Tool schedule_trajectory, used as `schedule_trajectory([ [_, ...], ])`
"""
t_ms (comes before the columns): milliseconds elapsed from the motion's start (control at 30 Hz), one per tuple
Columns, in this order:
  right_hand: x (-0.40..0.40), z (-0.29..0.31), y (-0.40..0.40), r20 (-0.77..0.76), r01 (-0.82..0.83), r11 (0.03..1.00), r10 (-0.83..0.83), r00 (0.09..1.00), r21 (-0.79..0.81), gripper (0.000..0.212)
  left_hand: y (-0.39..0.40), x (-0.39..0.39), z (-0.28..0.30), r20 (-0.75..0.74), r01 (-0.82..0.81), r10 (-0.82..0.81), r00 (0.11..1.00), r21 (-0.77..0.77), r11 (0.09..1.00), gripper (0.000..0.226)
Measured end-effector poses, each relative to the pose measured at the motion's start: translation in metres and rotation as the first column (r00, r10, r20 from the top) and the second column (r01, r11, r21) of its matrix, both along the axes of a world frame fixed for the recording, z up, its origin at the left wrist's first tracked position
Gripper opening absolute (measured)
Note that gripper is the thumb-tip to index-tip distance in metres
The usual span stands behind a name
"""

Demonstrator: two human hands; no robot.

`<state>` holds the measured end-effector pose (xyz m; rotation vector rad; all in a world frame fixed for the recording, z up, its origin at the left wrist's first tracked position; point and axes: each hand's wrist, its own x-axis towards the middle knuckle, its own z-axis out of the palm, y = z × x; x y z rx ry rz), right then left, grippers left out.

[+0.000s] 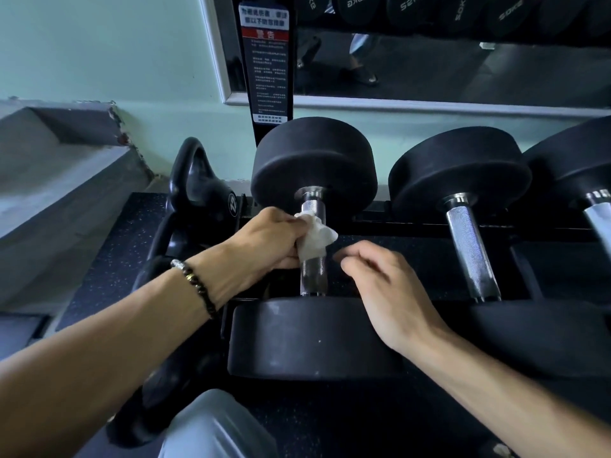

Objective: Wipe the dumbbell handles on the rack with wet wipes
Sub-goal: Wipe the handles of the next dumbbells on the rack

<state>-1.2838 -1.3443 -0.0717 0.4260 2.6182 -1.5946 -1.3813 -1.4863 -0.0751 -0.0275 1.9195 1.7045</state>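
Note:
A black dumbbell with a knurled chrome handle (313,276) lies on the low rack, its near head (297,338) towards me. My left hand (264,239) grips a crumpled white wet wipe (314,238) wrapped round the middle of that handle. My right hand (383,289) hovers just right of the handle with loosely curled fingers, holding nothing, its wrist over the near head. A second dumbbell handle (471,246) lies to the right, and a third handle (600,219) at the right edge.
A black kettlebell (201,193) marked 22 stands left of the rack, with more dark kettlebells below it. A black upright post with a warning label (264,61) rises behind. My grey-clad knee (211,428) is at the bottom. A mirror (429,54) lines the wall.

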Motion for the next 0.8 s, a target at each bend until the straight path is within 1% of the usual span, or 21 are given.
schedule_trajectory([
  [100,0.000,-0.001,0.001,-0.013,0.004,1.000,-0.004,1.000,-0.001,0.020,0.014,-0.021,-0.005,-0.055,-0.206,0.205,0.977,-0.007,0.979,0.032],
  [133,0.000,-0.002,0.001,-0.017,0.006,1.000,-0.006,1.000,-0.004,0.020,0.017,-0.023,-0.006,-0.066,-0.226,0.225,0.972,-0.013,0.974,0.033],
  [167,0.000,-0.003,0.001,-0.022,0.010,1.000,-0.010,1.000,-0.006,0.020,0.016,-0.019,-0.008,-0.078,-0.199,0.196,0.977,-0.036,0.979,0.035],
  [200,0.001,-0.003,0.001,-0.025,0.013,1.000,-0.013,1.000,-0.006,0.020,0.010,-0.012,-0.011,-0.078,-0.134,0.128,0.989,-0.078,0.988,0.038],
  [267,0.000,-0.003,0.000,-0.029,0.009,1.000,-0.009,1.000,-0.007,0.021,0.001,0.001,-0.013,-0.079,0.020,-0.038,0.996,-0.220,0.975,0.045],
  [300,0.000,-0.003,0.000,-0.028,0.007,1.000,-0.007,1.000,-0.010,0.021,-0.001,0.002,-0.012,-0.098,0.048,-0.075,0.992,-0.255,0.966,0.048],
  [333,0.001,-0.004,0.000,-0.026,0.004,1.000,-0.004,1.000,-0.009,0.022,0.000,-0.002,-0.013,-0.138,0.021,-0.058,0.989,-0.254,0.967,0.050],
  [367,0.001,-0.004,0.000,-0.023,0.002,1.000,-0.002,1.000,-0.008,0.022,0.004,-0.008,-0.012,-0.164,-0.043,0.008,0.986,-0.214,0.976,0.049],
  [433,0.003,-0.005,0.001,-0.020,0.004,1.000,-0.004,1.000,-0.011,0.022,0.016,-0.020,-0.005,-0.134,-0.150,0.135,0.982,-0.106,0.983,0.043],
  [467,0.002,-0.006,0.001,-0.022,0.008,1.000,-0.008,1.000,-0.012,0.023,0.018,-0.022,-0.004,-0.108,-0.147,0.138,0.985,-0.080,0.986,0.041],
  [500,0.002,-0.006,0.002,-0.023,0.013,1.000,-0.014,1.000,-0.014,0.023,0.015,-0.017,-0.002,-0.079,-0.093,0.087,0.993,-0.081,0.992,0.038],
  [533,0.002,-0.006,0.002,-0.026,0.015,1.000,-0.015,1.000,-0.015,0.023,0.008,-0.012,-0.003,-0.043,-0.004,-0.001,0.999,-0.118,0.993,0.037],
  [600,0.001,-0.007,0.001,-0.044,0.020,0.999,-0.021,0.999,-0.032,0.022,-0.008,0.001,-0.004,0.026,0.186,-0.185,0.982,-0.228,0.956,0.038],
  [633,0.001,-0.008,0.001,-0.057,0.033,0.998,-0.036,0.998,-0.044,0.022,-0.013,0.003,-0.004,0.042,0.228,-0.224,0.974,-0.231,0.946,0.036],
  [667,0.002,-0.008,0.001,-0.077,0.051,0.997,-0.055,0.996,-0.056,0.021,-0.013,0.000,-0.005,0.035,0.217,-0.214,0.976,-0.198,0.956,0.031],
  [733,0.002,-0.011,0.001,-0.109,0.086,0.993,-0.094,0.990,-0.077,0.020,-0.004,-0.014,-0.003,-0.019,0.069,-0.071,0.997,-0.082,0.994,0.020],
  [767,0.003,-0.013,0.000,-0.117,0.099,0.991,-0.109,0.987,-0.087,0.020,0.002,-0.020,0.000,-0.038,-0.004,0.003,0.999,-0.041,0.999,0.020],
  [800,0.003,-0.014,0.000,-0.129,0.107,0.990,-0.118,0.985,-0.094,0.019,0.006,-0.025,0.000,-0.042,-0.044,0.043,0.998,-0.018,0.999,0.020],
])
